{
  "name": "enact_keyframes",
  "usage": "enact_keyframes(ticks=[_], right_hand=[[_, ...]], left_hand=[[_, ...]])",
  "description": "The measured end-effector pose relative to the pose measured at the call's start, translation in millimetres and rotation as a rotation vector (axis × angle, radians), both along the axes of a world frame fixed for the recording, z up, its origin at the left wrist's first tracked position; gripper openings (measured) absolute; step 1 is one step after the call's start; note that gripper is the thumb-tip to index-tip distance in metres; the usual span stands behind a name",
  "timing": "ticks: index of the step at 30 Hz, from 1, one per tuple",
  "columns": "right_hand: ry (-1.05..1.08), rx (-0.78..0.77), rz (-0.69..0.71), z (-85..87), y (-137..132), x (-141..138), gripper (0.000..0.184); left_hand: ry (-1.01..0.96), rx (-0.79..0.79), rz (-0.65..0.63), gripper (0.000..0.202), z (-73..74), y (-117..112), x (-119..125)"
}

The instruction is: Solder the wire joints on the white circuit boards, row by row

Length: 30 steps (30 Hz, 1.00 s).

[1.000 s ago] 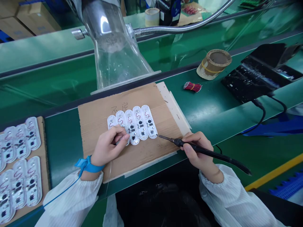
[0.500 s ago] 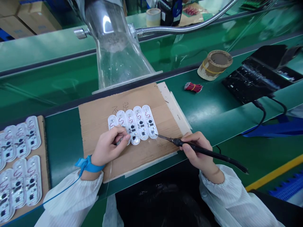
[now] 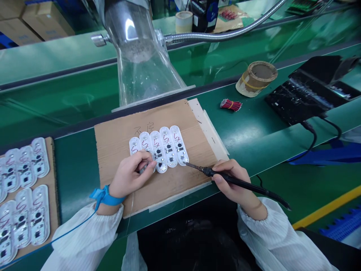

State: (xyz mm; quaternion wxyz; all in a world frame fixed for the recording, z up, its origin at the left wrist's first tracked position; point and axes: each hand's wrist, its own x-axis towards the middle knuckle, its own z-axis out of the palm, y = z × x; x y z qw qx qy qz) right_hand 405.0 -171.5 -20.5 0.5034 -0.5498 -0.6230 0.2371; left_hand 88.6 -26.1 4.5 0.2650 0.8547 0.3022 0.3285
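Gripping the black soldering iron [image 3: 262, 192] in your right hand [image 3: 232, 184], you have brought its tip up to the edge of the rightmost white oblong circuit board [image 3: 179, 145] in a row of five on the cardboard sheet [image 3: 180, 184]. Your left hand [image 3: 129, 177] is closed in a pinch at the row, its contents hidden. A red wire bundle [image 3: 230, 105] lies beyond on the green tabletop [image 3: 254, 128].

Up top, a clear plastic fume hood [image 3: 141, 64] looms over the green conveyor belt [image 3: 56, 109], fed by a flexible steel hose [image 3: 220, 36]! Out to the right, a bundle of red wires [image 3: 231, 105] lies near a worn cardboard tape core [image 3: 256, 78], with a black bench unit [image 3: 307, 90] trailing cables [image 3: 310, 139] just beyond!
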Motion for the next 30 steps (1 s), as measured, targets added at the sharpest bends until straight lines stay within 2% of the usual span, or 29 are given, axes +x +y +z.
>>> enact_keyframes(ticks=[4,10,13,18,21,30], right_hand=[[0.053,0.006,0.019,-0.6,0.5,-0.5,0.01],[0.005,-0.025,0.035,1.7,2.0,1.1,0.017],[0.081,-0.011,0.021,0.8,0.0,-1.9,0.015],[0.26,-0.017,-0.111,-0.3,-2.8,-26.5,0.011],[0.271,-0.022,-0.111,-2.7,-0.9,-40.6,0.011],[0.286,-0.023,-0.141,-5.3,4.6,-38.5,0.016]], left_hand=[[0.013,0.006,0.001,0.011,-0.1,0.3,-1.0],[0.035,-0.018,0.018,0.009,1.0,0.3,0.6],[0.015,0.002,0.009,0.01,0.7,0.6,-2.0],[-0.029,0.012,0.092,0.013,1.6,0.2,-19.5],[-0.058,0.004,0.159,0.014,1.0,-0.8,-27.9],[0.005,-0.011,0.089,0.015,-2.4,-3.0,-23.5]])
